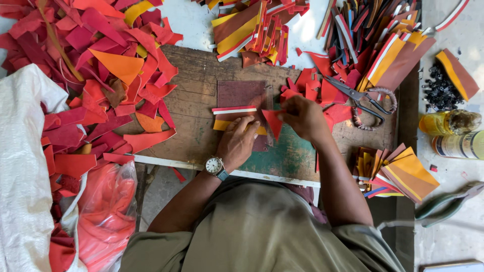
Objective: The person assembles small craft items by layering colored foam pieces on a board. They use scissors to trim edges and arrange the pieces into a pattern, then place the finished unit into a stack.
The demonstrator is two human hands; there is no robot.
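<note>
Head view looks straight down on a worn wooden tabletop (201, 75) with a green-painted patch. Nearest the body, the left hand (237, 143), a wristwatch (215, 165) on its wrist, lies flat with fingers spread, pressing a yellow strip (222, 125). Just right of it, the right hand (302, 117) pinches a red triangular piece (274, 122), point down, between thumb and fingertips. Beyond the left hand lie a red-and-white strip (234, 110) and a dark maroon rectangle (241, 94). Right of the maroon rectangle, scissors (359, 95) rest among red scraps. Left of it spreads a large heap of red and orange offcuts (101, 75). Farthest off, stacks of striped strips (254, 27) crowd the tabletop's far edge.
</note>
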